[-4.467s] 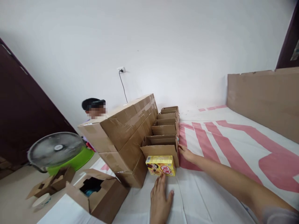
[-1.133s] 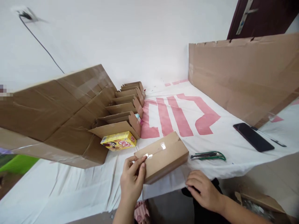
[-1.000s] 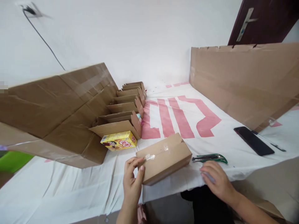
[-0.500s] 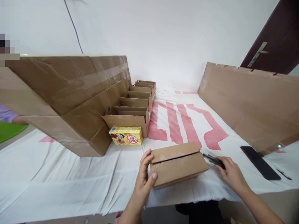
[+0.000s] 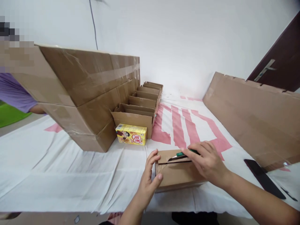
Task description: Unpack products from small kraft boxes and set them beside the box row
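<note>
Left hand [image 5: 149, 178] and right hand [image 5: 207, 161] are both bare, forearms [image 5: 255, 193] too. Some black clothing [image 5: 194, 218] peeks in down low, can't tell which garment.

On the front of the yellow box [image 5: 131, 135], red Chinese characters [image 5: 136, 138] in a round emblem seem to read 泡芙 — the wording that shows largest there. Smaller print around them is too fine to read. A barcode [image 5: 119, 126] of dark stripes sits at the box's upper left corner, its digits too small to tell. Big pink shapes [image 5: 178, 128] on the white cloth [image 5: 93, 181] look like parts of characters — what they spell cannot be told
</note>
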Action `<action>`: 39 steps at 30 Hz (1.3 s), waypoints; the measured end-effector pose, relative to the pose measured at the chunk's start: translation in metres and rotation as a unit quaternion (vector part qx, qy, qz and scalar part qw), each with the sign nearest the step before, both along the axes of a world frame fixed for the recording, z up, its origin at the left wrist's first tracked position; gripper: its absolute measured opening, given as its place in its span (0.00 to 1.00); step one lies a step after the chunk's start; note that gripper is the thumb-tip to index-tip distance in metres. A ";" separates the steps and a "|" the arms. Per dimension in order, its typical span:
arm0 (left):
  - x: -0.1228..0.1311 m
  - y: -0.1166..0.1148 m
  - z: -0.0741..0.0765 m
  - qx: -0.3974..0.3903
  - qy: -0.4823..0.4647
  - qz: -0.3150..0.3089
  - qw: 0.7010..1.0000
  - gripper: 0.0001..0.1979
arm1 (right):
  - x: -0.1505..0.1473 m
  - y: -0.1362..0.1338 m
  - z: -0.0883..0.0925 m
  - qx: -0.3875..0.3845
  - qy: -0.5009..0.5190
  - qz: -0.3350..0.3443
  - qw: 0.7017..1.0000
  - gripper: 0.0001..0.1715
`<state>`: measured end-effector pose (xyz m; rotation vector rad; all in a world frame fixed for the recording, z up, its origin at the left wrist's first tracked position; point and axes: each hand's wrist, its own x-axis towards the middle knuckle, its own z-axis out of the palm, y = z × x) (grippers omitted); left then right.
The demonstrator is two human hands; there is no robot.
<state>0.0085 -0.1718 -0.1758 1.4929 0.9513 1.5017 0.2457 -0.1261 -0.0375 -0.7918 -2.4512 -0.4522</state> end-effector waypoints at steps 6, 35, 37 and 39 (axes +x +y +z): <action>0.001 0.003 -0.003 0.004 -0.013 -0.004 1.000 0.23 | -0.030 0.006 -0.002 0.044 -0.042 0.049 0.997 0.19; 0.003 0.000 -0.008 0.001 -0.037 0.020 0.999 0.25 | 0.164 -0.034 -0.109 -0.189 -0.038 -0.243 0.951 0.20; 0.003 -0.001 -0.007 0.001 -0.036 0.024 0.999 0.26 | 0.168 -0.036 -0.125 -0.237 -0.072 -0.251 0.936 0.23; 0.004 -0.002 -0.007 -0.003 -0.033 0.025 0.999 0.25 | 0.169 -0.031 -0.128 -0.252 -0.093 -0.247 0.931 0.23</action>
